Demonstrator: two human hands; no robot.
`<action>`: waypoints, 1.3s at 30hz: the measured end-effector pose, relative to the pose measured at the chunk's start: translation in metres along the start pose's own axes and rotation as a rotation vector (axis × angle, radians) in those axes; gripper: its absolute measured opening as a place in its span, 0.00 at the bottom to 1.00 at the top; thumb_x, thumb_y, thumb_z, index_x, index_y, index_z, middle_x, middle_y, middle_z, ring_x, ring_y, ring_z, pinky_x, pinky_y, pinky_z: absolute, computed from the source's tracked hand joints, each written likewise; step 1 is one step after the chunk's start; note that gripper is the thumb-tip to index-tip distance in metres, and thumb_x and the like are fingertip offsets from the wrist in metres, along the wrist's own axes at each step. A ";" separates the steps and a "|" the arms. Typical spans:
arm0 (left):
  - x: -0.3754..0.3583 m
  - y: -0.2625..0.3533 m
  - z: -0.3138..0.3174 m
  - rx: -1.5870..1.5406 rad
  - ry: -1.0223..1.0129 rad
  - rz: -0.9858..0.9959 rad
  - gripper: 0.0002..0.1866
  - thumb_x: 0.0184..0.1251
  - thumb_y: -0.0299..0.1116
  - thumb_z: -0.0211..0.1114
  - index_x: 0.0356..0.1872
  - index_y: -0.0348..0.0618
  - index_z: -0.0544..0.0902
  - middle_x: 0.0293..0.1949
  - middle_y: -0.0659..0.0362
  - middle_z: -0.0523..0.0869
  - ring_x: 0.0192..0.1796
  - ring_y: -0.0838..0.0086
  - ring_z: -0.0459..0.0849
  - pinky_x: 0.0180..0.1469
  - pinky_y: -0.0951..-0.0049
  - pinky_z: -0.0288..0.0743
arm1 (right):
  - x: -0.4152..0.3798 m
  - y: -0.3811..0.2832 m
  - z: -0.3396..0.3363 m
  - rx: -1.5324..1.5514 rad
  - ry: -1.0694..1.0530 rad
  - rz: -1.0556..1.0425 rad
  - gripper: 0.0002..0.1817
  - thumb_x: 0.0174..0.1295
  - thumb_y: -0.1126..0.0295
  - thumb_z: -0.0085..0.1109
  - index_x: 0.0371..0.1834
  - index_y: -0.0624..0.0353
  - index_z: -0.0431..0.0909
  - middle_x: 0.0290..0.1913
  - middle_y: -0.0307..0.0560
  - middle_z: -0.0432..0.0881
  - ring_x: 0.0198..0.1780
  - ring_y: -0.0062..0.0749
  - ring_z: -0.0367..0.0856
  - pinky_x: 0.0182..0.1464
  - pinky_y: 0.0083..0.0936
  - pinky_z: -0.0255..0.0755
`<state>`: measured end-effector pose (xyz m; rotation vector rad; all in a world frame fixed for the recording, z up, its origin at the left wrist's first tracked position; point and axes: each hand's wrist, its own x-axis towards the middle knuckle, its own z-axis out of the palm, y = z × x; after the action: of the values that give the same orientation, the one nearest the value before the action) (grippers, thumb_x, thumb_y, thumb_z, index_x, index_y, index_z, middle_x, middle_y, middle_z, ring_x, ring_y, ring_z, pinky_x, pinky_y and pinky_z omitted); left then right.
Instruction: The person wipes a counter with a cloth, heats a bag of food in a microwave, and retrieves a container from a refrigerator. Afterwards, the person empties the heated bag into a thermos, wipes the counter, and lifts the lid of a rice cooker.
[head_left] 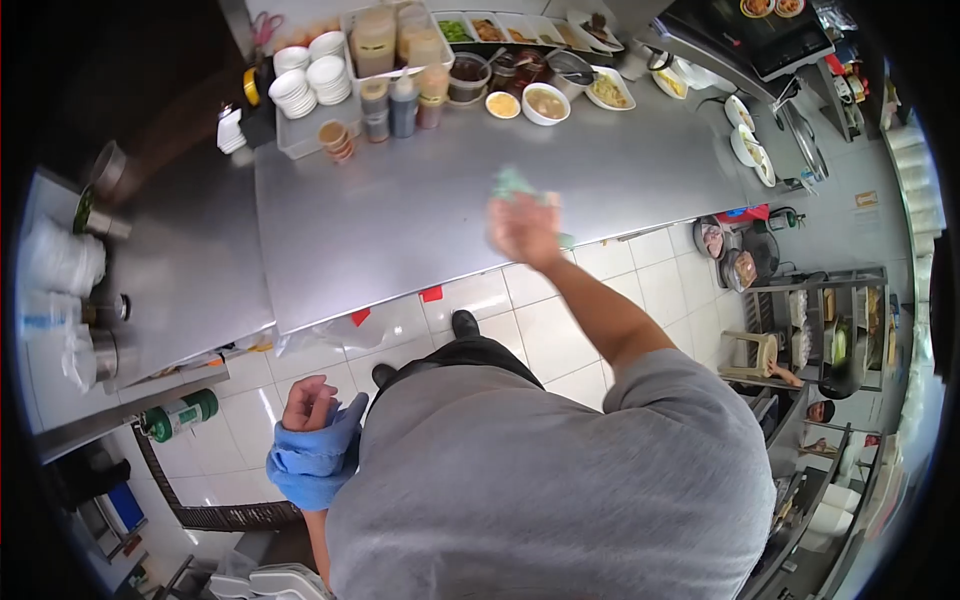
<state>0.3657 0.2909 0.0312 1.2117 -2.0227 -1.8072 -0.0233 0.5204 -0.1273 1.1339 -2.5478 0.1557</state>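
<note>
My right hand presses a green cloth onto the steel worktop. Parts of the cloth stick out past the fingers and below the palm, and the hand is a little blurred. At my side, away from the worktop, hangs my left hand with its fingers curled in and nothing visible in them. A blue towel is wrapped around that wrist.
Along the worktop's back stand sauce bottles, stacked white bowls, a soup bowl and a noodle plate. Brown cups sit nearer. White dishes stand at the right end; shelving is at far right.
</note>
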 end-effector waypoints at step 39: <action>0.062 0.183 0.294 0.424 0.151 1.019 0.20 0.61 0.23 0.58 0.55 0.37 0.70 0.58 0.47 0.72 0.61 0.56 0.71 0.64 0.63 0.62 | 0.030 0.203 0.017 0.221 0.023 0.471 0.28 0.57 0.58 0.56 0.61 0.58 0.68 0.64 0.57 0.65 0.66 0.52 0.59 0.65 0.49 0.55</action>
<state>0.0643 0.4602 0.0969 0.2018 -2.3203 -0.8040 -0.1955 0.6322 -0.1240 0.5706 -2.7832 0.5725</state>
